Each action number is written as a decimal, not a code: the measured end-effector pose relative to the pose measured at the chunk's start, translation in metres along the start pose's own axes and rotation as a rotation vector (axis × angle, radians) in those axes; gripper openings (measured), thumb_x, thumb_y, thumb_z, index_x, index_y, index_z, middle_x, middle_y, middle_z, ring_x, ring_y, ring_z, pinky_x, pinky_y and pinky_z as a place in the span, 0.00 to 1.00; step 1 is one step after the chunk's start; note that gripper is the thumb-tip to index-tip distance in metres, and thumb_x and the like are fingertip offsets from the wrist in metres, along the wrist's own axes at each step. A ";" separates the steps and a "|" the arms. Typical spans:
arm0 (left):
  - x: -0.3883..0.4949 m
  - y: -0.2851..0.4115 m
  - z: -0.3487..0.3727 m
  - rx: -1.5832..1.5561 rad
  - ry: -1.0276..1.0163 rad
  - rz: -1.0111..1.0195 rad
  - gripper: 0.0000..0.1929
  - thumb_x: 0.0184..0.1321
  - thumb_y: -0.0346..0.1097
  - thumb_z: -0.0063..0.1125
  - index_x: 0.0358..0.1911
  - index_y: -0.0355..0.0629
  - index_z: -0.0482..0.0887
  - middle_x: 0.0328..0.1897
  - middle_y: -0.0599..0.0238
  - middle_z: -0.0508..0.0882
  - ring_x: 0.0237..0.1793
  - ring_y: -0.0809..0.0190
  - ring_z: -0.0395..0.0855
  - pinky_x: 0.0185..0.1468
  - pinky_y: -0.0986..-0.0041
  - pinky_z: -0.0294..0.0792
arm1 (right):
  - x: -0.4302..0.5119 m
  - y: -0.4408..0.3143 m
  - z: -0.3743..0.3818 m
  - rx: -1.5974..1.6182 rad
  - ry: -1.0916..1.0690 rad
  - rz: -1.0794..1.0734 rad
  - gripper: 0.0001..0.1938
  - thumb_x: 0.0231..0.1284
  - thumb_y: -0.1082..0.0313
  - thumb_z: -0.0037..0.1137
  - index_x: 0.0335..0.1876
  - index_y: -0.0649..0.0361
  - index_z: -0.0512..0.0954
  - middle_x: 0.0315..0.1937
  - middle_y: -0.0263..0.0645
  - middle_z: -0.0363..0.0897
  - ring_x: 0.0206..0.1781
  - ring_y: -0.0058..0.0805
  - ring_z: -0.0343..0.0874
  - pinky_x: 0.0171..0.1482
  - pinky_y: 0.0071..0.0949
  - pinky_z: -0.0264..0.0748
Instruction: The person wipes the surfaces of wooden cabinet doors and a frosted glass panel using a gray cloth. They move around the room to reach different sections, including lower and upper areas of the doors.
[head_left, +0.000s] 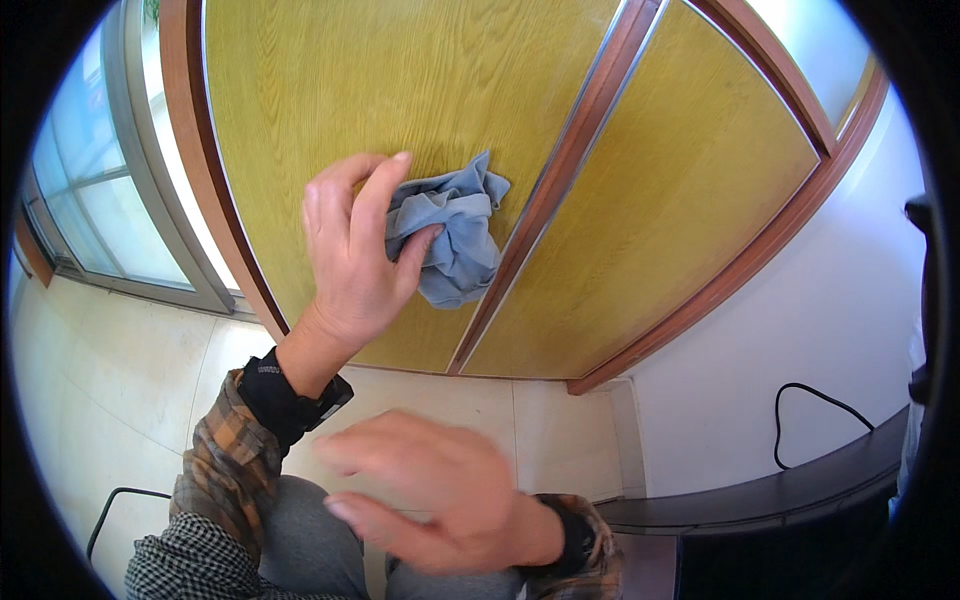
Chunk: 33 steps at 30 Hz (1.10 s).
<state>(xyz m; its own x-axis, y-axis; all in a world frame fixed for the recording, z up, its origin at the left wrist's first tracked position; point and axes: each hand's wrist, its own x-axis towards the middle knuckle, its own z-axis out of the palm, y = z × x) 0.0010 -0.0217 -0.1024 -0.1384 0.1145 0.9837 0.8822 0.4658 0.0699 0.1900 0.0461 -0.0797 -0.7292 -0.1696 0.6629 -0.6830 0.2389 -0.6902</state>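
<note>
My left hand (356, 240) holds a crumpled blue-grey cloth (461, 240) between its thumb and fingers, against the yellow wood-grain panel (390, 90). The cloth lies just left of the reddish-brown wooden rail (559, 180) that divides this panel from a second one. Nearer to me, my right hand (431, 491) is raised over my lap, blurred, with its thumb and fingers apart and nothing between them. Each wrist wears a black band.
A metal-framed glass door (112, 180) stands at the left. Pale floor tiles (420, 390) lie below the panels. On the right are a white wall (735, 360), a dark ledge (720, 502) and a black cable (778, 420) by it.
</note>
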 end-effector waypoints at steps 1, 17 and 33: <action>-0.002 -0.001 0.000 0.028 0.069 0.030 0.35 0.44 0.26 0.79 0.59 0.40 0.75 0.54 0.50 0.78 0.53 0.44 0.76 0.57 0.59 0.69 | 0.001 0.003 0.013 0.016 -0.019 -0.055 0.16 0.61 0.75 0.67 0.54 0.70 0.79 0.42 0.48 0.83 0.39 0.39 0.84 0.41 0.32 0.81; -0.004 0.002 0.010 0.132 -0.026 0.175 0.09 0.49 0.28 0.65 0.36 0.43 0.86 0.36 0.67 0.81 0.41 0.56 0.78 0.45 0.65 0.61 | 0.000 0.007 0.020 0.037 -0.008 -0.167 0.13 0.57 0.79 0.68 0.47 0.69 0.82 0.36 0.45 0.83 0.34 0.42 0.83 0.36 0.32 0.80; -0.049 -0.001 0.034 0.192 -0.223 0.051 0.34 0.50 0.36 0.72 0.66 0.58 0.79 0.77 0.47 0.66 0.77 0.38 0.60 0.76 0.30 0.46 | -0.012 -0.012 -0.017 0.623 -0.503 -0.336 0.16 0.71 0.61 0.61 0.41 0.72 0.84 0.32 0.46 0.82 0.28 0.42 0.81 0.27 0.35 0.73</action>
<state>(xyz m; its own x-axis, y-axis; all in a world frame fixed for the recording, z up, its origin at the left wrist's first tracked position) -0.0086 0.0015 -0.1562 -0.2103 0.3222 0.9230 0.7920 0.6097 -0.0324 0.2071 0.0614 -0.0745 -0.3161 -0.5753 0.7544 -0.6562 -0.4417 -0.6118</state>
